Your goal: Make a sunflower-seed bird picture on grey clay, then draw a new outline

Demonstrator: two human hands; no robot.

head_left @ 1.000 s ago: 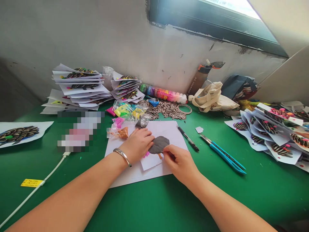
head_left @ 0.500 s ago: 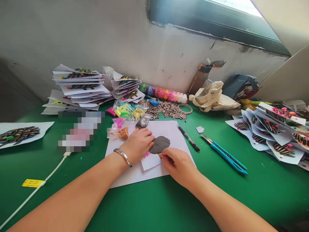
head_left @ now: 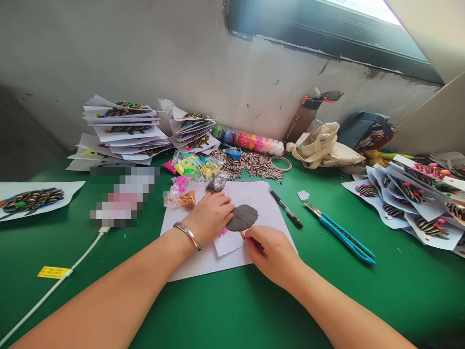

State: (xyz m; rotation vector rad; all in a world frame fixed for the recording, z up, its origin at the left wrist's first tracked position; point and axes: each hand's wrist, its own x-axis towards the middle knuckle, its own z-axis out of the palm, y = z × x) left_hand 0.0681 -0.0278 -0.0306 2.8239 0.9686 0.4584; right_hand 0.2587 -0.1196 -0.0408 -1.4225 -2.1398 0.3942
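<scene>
A flat, dark grey oval of modelling clay [head_left: 241, 218] lies on a small white paper card [head_left: 225, 246], which rests on a larger white sheet [head_left: 271, 198]. My left hand [head_left: 209, 218], with a silver bangle at its wrist, lies flat with fingers extended, their tips at the clay's left edge. Below the oval, a small orange strip [head_left: 242, 235] sticks out. My right hand [head_left: 271, 249] has its fingertips pinched together right beside that strip; what is between them is hidden. A bit of pink clay [head_left: 222, 232] shows on the card near my left fingers.
Bags of coloured clay [head_left: 187, 198] and a heap of striped sunflower seeds [head_left: 250, 165] lie behind the sheet. A black pen [head_left: 286, 209] and a blue utility knife [head_left: 341, 235] are to the right. Stacked seed pictures [head_left: 125, 128] stand at left, more [head_left: 410, 194] at right.
My right fingertips have moved slightly down, away from the clay's lower edge, so more of the orange strip shows. My left hand keeps its place; the whole view has shifted a little.
</scene>
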